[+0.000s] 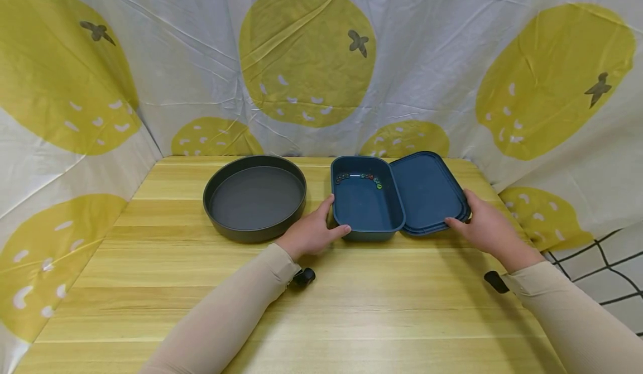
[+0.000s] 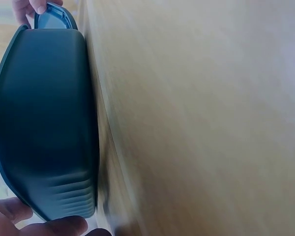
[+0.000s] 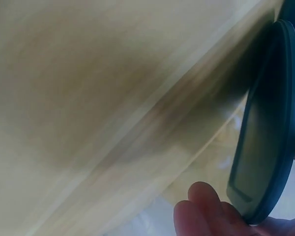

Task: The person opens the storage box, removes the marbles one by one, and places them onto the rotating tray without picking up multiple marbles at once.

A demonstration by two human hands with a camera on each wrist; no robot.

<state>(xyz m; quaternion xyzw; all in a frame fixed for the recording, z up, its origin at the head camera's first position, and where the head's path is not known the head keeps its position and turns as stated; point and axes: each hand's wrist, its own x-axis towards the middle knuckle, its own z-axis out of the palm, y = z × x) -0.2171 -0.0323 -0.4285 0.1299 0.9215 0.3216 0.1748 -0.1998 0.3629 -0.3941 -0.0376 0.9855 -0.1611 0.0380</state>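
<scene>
A deep blue rectangular box [image 1: 368, 206] stands uncovered on the table. Inside it, by the far wall, runs a curved row of small coloured beads [image 1: 372, 178]; whether they are strung together is too small to tell. My left hand [image 1: 312, 230] grips the box's near left corner, thumb at the front rim and fingers along the left side. Just right of the box is a matching blue lid [image 1: 427, 192], held at its right edge by my right hand [image 1: 484, 226]. In the right wrist view the lid's underside [image 3: 265, 132] shows, tilted up off the table.
Left of the box stands a round dark grey pan [image 1: 254, 198], close to my left hand. The wooden table [image 1: 351, 307] ends at the back against a hanging cloth [image 1: 427, 56] with yellow fruit prints, which also hangs at both sides.
</scene>
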